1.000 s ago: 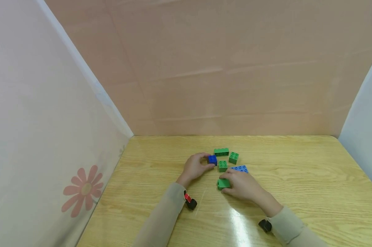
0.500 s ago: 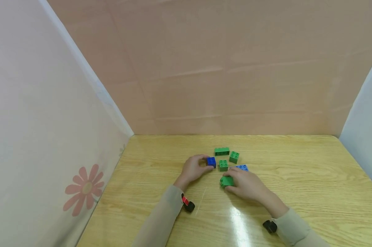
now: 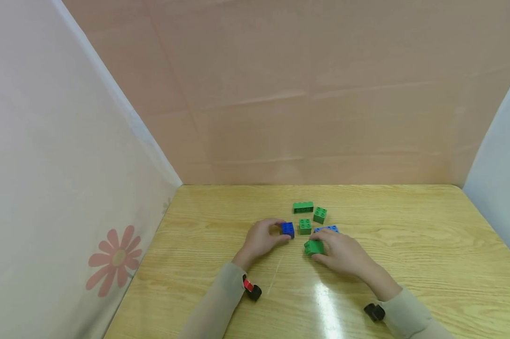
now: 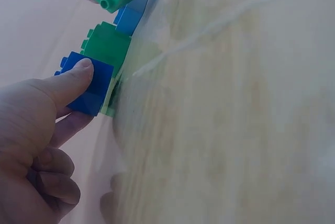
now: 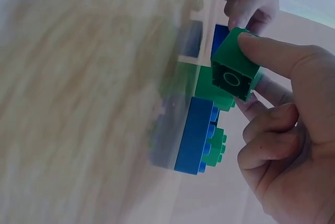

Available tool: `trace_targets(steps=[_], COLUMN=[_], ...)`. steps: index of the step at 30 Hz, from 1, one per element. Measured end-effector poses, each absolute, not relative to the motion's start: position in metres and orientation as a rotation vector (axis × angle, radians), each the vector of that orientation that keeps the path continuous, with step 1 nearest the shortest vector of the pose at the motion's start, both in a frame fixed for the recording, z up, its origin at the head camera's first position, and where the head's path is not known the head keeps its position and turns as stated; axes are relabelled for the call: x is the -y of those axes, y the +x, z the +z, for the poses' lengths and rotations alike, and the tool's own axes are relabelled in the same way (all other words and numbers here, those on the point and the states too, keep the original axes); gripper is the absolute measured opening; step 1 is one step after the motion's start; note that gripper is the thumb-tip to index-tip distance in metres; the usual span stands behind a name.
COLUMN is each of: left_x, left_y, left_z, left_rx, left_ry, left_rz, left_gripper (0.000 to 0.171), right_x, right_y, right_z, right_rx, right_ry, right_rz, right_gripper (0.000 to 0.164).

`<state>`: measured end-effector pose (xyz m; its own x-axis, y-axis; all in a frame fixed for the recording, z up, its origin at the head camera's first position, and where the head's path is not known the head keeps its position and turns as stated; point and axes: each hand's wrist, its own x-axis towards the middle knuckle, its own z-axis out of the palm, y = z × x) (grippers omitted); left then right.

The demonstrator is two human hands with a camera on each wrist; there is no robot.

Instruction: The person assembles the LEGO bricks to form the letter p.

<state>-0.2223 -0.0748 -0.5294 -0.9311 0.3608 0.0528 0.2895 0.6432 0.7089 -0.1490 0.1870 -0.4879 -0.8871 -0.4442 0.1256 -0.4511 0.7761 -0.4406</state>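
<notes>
My left hand (image 3: 261, 241) pinches a dark blue toy brick (image 3: 288, 229) between thumb and fingers, its studs facing up. In the left wrist view the thumb lies on one side of this blue brick (image 4: 90, 85). My right hand (image 3: 343, 254) grips a green brick (image 3: 314, 247), tipped so its studs point left toward the other hand. The hollow underside of that green brick (image 5: 232, 77) faces the right wrist camera. Between and behind the hands stands another green brick (image 3: 305, 226). A lighter blue long brick (image 3: 327, 229) sits behind my right hand, partly covered by it.
Farther back on the wooden table (image 3: 407, 245) are a long green brick (image 3: 303, 207) and a square green brick (image 3: 320, 215). A tan backdrop (image 3: 322, 117) rises at the table's rear edge. A white sheet with a flower (image 3: 118, 258) hangs on the left.
My left hand has drawn the dark blue brick toward me and slightly left. My right hand has moved the green brick a little right and away from me, turning its studs more into view.
</notes>
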Motion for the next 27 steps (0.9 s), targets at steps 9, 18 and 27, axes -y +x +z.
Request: trace_targets(steps=[9, 18, 27], left_x=[0.077, 0.070, 0.060], left_y=[-0.207, -0.194, -0.188], left_z=[-0.525, -0.519, -0.521], left_rx=[-2.744, -2.714, -2.697], left_ry=[0.583, 0.669, 0.741], left_rz=[1.164, 1.148, 1.124], left_gripper=[0.047, 0.045, 0.046], right_x=[-0.197, -0.201, -0.207], right_y=[-0.146, -0.143, -0.144], right_z=[-0.489, -0.486, -0.485], right_rx=[2.932, 2.927, 2.883], right_ry=[0.709, 0.669, 0.642], right_rz=[0.801, 0.906, 1.082], right_gripper=[0.047, 0.047, 0.049])
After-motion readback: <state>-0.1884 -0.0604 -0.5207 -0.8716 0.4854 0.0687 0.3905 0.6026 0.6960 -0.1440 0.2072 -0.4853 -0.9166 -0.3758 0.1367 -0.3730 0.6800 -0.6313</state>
